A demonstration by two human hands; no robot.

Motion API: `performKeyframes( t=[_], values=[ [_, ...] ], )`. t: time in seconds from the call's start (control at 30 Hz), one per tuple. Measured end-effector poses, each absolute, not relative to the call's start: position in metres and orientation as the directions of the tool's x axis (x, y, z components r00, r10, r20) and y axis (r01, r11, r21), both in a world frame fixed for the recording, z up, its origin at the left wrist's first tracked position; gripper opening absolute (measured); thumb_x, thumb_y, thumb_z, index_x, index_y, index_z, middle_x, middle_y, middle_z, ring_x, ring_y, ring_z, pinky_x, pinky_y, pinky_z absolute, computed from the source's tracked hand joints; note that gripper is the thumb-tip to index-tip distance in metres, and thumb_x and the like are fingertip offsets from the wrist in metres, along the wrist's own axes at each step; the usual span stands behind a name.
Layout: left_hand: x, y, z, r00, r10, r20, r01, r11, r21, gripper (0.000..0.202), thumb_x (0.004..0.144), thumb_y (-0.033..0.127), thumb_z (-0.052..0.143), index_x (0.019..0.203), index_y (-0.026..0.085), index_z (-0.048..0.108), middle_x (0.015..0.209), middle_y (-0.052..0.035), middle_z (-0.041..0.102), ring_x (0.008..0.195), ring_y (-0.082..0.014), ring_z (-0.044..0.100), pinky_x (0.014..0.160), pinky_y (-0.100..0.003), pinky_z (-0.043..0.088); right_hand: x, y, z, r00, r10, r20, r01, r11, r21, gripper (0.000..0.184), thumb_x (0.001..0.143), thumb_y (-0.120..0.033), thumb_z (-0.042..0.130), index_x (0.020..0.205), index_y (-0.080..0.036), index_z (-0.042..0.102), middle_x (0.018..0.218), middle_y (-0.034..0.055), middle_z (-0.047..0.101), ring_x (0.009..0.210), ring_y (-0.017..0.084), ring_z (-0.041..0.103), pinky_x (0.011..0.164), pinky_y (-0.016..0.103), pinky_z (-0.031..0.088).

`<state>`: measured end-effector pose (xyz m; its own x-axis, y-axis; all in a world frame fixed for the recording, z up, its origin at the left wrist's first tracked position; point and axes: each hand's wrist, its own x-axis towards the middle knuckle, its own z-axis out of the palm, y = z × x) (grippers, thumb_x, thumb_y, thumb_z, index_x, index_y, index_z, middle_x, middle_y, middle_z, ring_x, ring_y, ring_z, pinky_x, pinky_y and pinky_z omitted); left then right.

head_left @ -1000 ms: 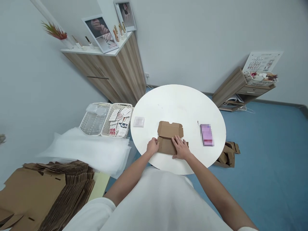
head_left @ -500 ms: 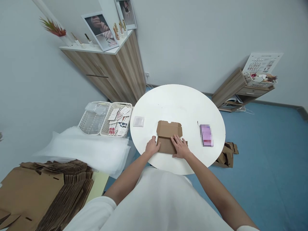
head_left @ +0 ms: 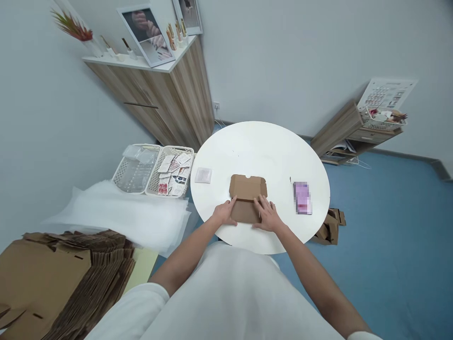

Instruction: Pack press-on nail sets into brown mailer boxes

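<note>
A brown cardboard box [head_left: 245, 211] lies on the round white table, close to its front edge. Its notched lid [head_left: 248, 187] is folded back, away from me. My left hand [head_left: 223, 212] grips the left side of the box, forefinger near the fold and thumb at the front. On the opposite side, my right hand [head_left: 269, 215] holds the box with its fingers spread along the wall and the thumb low. Further left on the table is a small clear packet [head_left: 203, 175]. To the right lies a pinkish-purple blurred rectangular item [head_left: 302, 198].
Left of the round table [head_left: 255, 141] are two white baskets, one with cards [head_left: 175, 174] and one with clear plastic packs [head_left: 136, 170]. Nearer me lie white foam sheets [head_left: 120, 212] and a stack of flat cardboard [head_left: 46, 274]. Folded cardboard [head_left: 331, 229] is on the floor, right.
My left hand has moved in against the box's left side. My right hand has shifted from the inside of the box to its right side, where a side flap no longer sticks out.
</note>
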<state>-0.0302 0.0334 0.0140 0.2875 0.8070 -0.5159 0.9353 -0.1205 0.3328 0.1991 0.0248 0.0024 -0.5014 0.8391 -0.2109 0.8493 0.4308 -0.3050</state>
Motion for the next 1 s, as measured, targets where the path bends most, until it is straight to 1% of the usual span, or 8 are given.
performKeyframes(
  t=[0.07,0.13,0.2,0.3,0.47,0.67,0.9,1.0],
  values=[
    [-0.031,0.033,0.013,0.289,0.806,-0.516,0.932,-0.112,0.345,0.120,0.043,0.053,0.070,0.134,0.028,-0.003,0.112,-0.0109,0.047,0.095,-0.0308,0.053,0.070,-0.033,0.042,0.212,0.015,0.000,-0.340,0.931,-0.131,0.870,0.258,-0.421,0.088,0.066,-0.055,0.051,0.135,-0.021,0.008,0.143,0.0103,0.007,0.129,0.029,0.010,0.098,0.047,0.019],
    [-0.031,0.032,0.012,0.289,0.809,-0.512,0.927,-0.102,0.362,0.121,0.041,0.053,0.071,0.134,0.029,-0.003,0.111,-0.0109,0.048,0.093,-0.0312,0.054,0.069,-0.034,0.041,0.224,0.003,-0.005,-0.039,0.993,-0.107,0.835,-0.026,-0.550,0.082,0.069,-0.052,0.048,0.135,-0.019,0.011,0.141,0.0113,0.013,0.127,0.029,0.019,0.096,0.046,0.026],
    [-0.031,0.032,0.011,0.289,0.815,-0.502,0.922,-0.095,0.376,0.121,0.040,0.052,0.072,0.134,0.028,-0.001,0.110,-0.0112,0.048,0.091,-0.0313,0.054,0.069,-0.034,0.041,0.232,-0.008,-0.011,0.190,0.950,-0.250,0.657,-0.312,-0.686,0.083,0.068,-0.051,0.049,0.134,-0.016,0.014,0.136,0.0145,0.027,0.116,0.029,0.038,0.089,0.042,0.037],
    [-0.031,0.032,0.010,0.294,0.827,-0.479,0.915,-0.098,0.392,0.120,0.040,0.052,0.072,0.134,0.027,0.002,0.110,-0.0117,0.049,0.092,-0.0318,0.054,0.068,-0.034,0.041,0.232,-0.014,-0.016,0.230,0.846,-0.481,0.323,-0.532,-0.783,0.078,0.066,-0.047,0.054,0.131,-0.015,0.026,0.119,0.0139,0.048,0.093,0.023,0.056,0.073,0.034,0.047],
    [-0.028,0.032,0.010,0.293,0.838,-0.461,0.912,-0.100,0.397,0.119,0.038,0.051,0.073,0.134,0.026,0.006,0.109,-0.0123,0.050,0.092,-0.0323,0.054,0.069,-0.034,0.041,0.217,-0.008,-0.008,0.176,0.867,-0.466,0.243,-0.497,-0.833,0.054,0.063,-0.036,0.056,0.114,-0.017,0.049,0.102,0.0069,0.058,0.072,0.015,0.056,0.065,0.029,0.046],
    [-0.021,0.030,0.009,0.267,0.839,-0.474,0.910,-0.057,0.412,0.120,0.038,0.051,0.073,0.134,0.025,0.006,0.108,-0.0124,0.050,0.092,-0.0315,0.054,0.069,-0.033,0.041,0.205,0.001,-0.003,0.070,0.929,-0.364,0.416,-0.359,-0.836,0.054,0.061,-0.039,0.058,0.110,-0.019,0.050,0.096,0.0040,0.056,0.075,0.014,0.053,0.067,0.028,0.044],
    [-0.020,0.024,0.008,0.255,0.866,-0.430,0.891,-0.037,0.453,0.118,0.039,0.055,0.071,0.134,0.025,0.008,0.107,-0.0112,0.051,0.093,-0.0314,0.053,0.070,-0.034,0.041,0.203,0.023,-0.013,0.160,0.890,-0.428,0.649,-0.421,-0.634,0.020,0.064,-0.034,0.053,0.079,-0.021,0.050,0.072,-0.0002,0.057,0.067,0.014,0.053,0.060,0.026,0.040],
    [-0.023,0.014,0.003,0.233,0.903,-0.361,0.850,-0.008,0.527,0.101,0.054,0.059,0.062,0.134,0.026,0.010,0.110,-0.0105,0.049,0.091,-0.0282,0.054,0.069,-0.033,0.041,0.203,0.026,-0.016,0.187,0.888,-0.421,0.707,-0.419,-0.570,0.014,0.063,-0.027,0.051,0.074,-0.022,0.045,0.068,-0.0021,0.056,0.062,0.014,0.051,0.056,0.025,0.037]
  ],
)
